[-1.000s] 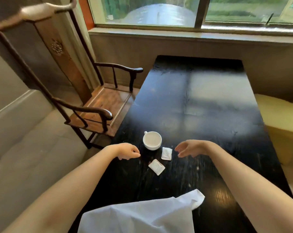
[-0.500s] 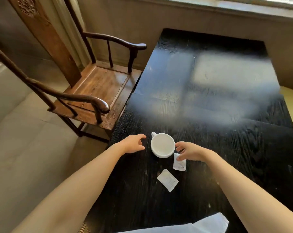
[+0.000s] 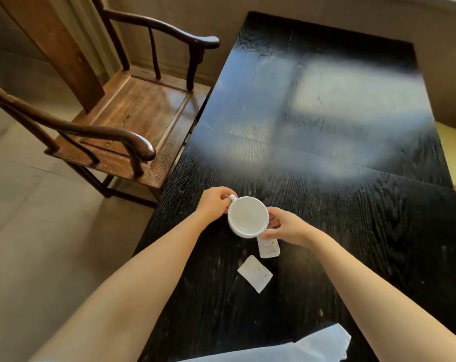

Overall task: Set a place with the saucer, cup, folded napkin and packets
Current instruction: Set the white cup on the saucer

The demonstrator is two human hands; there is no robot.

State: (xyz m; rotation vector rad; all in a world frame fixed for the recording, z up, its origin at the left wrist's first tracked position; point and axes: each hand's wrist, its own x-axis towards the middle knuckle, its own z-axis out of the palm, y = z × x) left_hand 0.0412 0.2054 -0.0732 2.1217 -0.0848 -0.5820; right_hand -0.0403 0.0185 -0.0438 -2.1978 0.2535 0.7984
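No text can be read. Faint printing marks the packet (image 3: 268, 247) just under the right hand (image 3: 287, 227) and the packet (image 3: 255, 273) nearer the person, below that hand, but it is too small to make out.

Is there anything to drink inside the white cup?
No, the cup held between the left hand and the right hand shows only its bare white inside.
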